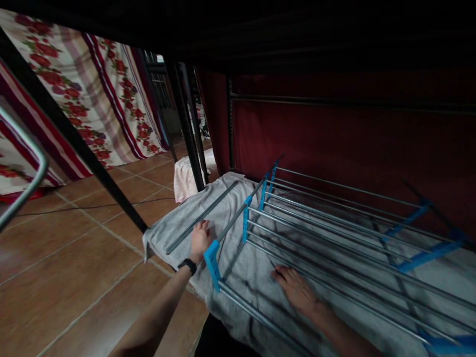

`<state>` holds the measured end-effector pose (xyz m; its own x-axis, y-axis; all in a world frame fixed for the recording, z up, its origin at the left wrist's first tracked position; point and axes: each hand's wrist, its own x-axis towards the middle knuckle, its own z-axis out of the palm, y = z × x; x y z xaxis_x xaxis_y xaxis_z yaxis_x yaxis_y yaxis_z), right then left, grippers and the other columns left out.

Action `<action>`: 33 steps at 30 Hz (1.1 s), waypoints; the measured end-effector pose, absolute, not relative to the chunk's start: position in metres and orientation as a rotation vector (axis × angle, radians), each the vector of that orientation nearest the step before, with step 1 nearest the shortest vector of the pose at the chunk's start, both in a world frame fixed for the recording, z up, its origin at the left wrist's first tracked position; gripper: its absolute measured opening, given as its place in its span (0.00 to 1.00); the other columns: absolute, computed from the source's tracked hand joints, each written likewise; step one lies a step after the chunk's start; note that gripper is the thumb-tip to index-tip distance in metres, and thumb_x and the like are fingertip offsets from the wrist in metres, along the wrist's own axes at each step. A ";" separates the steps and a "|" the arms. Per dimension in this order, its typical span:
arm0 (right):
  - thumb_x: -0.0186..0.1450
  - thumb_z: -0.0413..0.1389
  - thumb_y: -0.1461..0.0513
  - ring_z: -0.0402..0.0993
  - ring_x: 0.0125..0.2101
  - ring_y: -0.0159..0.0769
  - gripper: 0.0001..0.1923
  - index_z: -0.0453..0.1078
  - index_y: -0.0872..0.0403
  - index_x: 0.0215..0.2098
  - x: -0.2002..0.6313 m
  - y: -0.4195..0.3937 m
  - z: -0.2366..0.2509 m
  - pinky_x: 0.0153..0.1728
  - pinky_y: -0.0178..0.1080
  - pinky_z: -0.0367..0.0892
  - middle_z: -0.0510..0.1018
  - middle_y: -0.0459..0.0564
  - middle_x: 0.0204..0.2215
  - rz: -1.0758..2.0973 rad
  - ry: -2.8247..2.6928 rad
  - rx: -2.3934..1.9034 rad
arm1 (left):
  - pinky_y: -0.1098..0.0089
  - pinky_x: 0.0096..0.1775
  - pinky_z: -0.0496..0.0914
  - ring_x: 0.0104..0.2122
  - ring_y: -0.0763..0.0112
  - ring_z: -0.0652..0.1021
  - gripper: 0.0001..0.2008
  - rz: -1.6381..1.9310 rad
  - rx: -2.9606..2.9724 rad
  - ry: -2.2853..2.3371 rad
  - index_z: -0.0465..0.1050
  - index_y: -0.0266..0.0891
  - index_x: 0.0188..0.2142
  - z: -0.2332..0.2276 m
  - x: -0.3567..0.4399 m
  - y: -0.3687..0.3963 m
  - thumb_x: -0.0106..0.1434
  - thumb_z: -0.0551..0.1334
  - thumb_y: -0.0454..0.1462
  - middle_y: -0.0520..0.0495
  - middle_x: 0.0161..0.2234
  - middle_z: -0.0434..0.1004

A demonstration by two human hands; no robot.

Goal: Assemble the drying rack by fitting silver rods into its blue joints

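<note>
A metal rack point(334, 218) of silver rods joined by blue plastic connectors lies on a bed covered with a grey sheet point(241, 267). My left hand point(200, 239), with a black watch on the wrist, rests on the sheet beside the rack's near blue corner piece point(211, 263). My right hand point(295, 287) lies flat, fingers spread, on the sheet under the near rods. A loose grey rod point(203, 216) lies on the sheet to the left of the rack.
A black bunk frame post point(92, 163) slants across the left. Dark red curtain point(353, 148) hangs behind the bed. Floral cloth point(85, 94) hangs at the far left over a brown tiled floor point(74, 258). A pink-white cloth point(186, 178) lies past the bed's end.
</note>
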<state>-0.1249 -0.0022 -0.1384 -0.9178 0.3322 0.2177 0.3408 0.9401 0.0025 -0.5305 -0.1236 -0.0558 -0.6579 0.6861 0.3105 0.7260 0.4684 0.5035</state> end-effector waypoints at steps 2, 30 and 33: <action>0.66 0.48 0.77 0.73 0.57 0.42 0.32 0.71 0.46 0.61 -0.126 -0.001 -0.142 0.60 0.47 0.67 0.76 0.51 0.59 -0.062 -2.863 -0.512 | 0.46 0.60 0.65 0.61 0.45 0.68 0.24 -0.713 -1.128 -2.727 0.69 0.29 0.61 -0.051 -0.546 -0.136 0.66 0.53 0.31 0.29 0.61 0.68; 0.71 0.51 0.71 0.74 0.56 0.39 0.24 0.72 0.45 0.59 -0.132 -0.009 -0.117 0.59 0.44 0.69 0.76 0.50 0.58 0.068 -2.850 -0.610 | 0.57 0.53 0.70 0.53 0.49 0.74 0.16 -0.262 -1.162 -2.812 0.68 0.32 0.52 -0.061 -0.571 -0.138 0.70 0.51 0.37 0.31 0.51 0.74; 0.71 0.52 0.72 0.73 0.56 0.39 0.24 0.72 0.44 0.59 -0.133 -0.009 -0.116 0.60 0.44 0.68 0.76 0.49 0.58 0.063 -2.866 -0.631 | 0.59 0.51 0.71 0.53 0.50 0.75 0.17 -0.323 -1.142 -2.855 0.68 0.33 0.53 -0.055 -0.569 -0.142 0.70 0.53 0.41 0.32 0.50 0.75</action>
